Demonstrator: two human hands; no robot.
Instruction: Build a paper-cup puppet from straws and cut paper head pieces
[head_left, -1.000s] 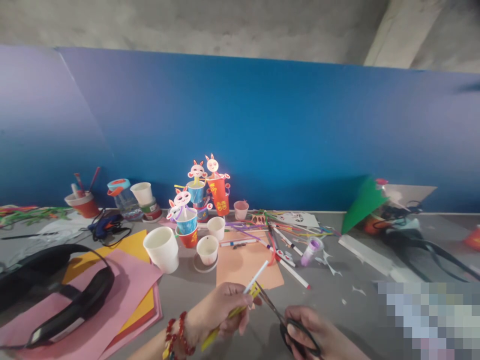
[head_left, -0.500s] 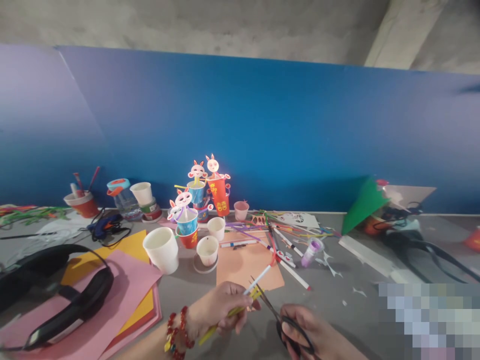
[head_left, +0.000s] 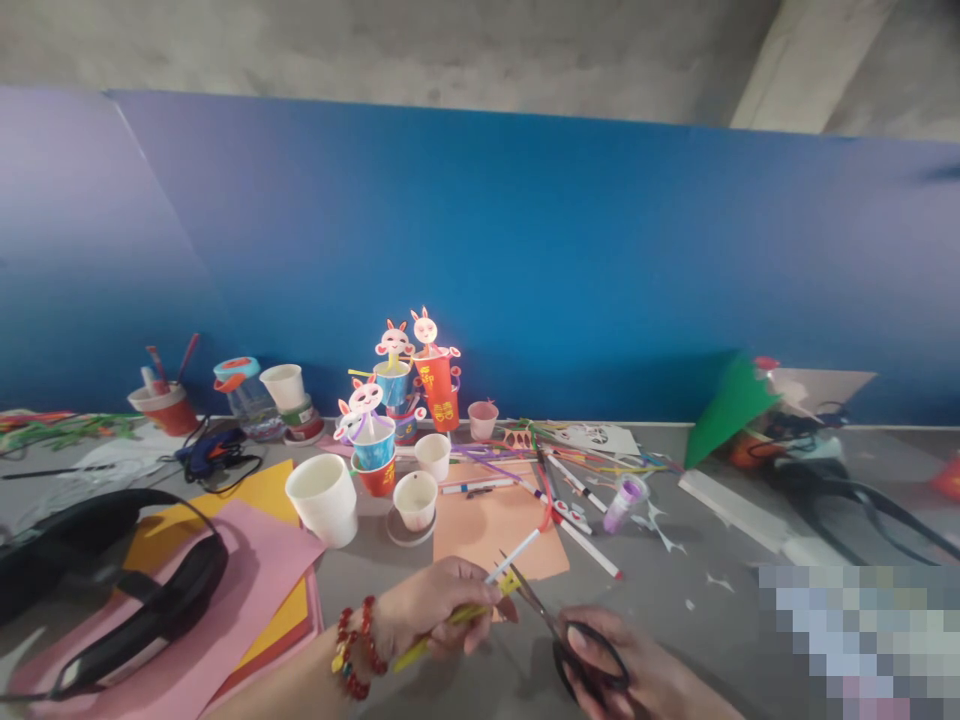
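My left hand (head_left: 442, 605), with red bead bracelets at its wrist, is closed around a thin yellow straw (head_left: 412, 652). The straw's far end (head_left: 510, 582) sticks out past the fingers and looks split. A white stick (head_left: 517, 553) runs from beside these fingertips toward a red loop; whether the hand holds it too, I cannot tell. In my right hand (head_left: 626, 655) is a pair of black-handled scissors (head_left: 532, 597), fingers through the handles. Their blades point up and left, right beside the straw's split end. Under both hands is the grey table.
Ahead lies an orange paper sheet (head_left: 487, 525) with markers (head_left: 589, 548) beside it. White paper cups (head_left: 322, 500) and decorated cups with rabbit faces (head_left: 375, 440) stand behind. Headphones (head_left: 142, 600) rest on coloured paper at left. A purple-capped jar (head_left: 624, 505) stands at right.
My left hand has shifted slightly up and left, with the straw tilting a little flatter. The scissors have moved only slightly and remain near the straw's end.
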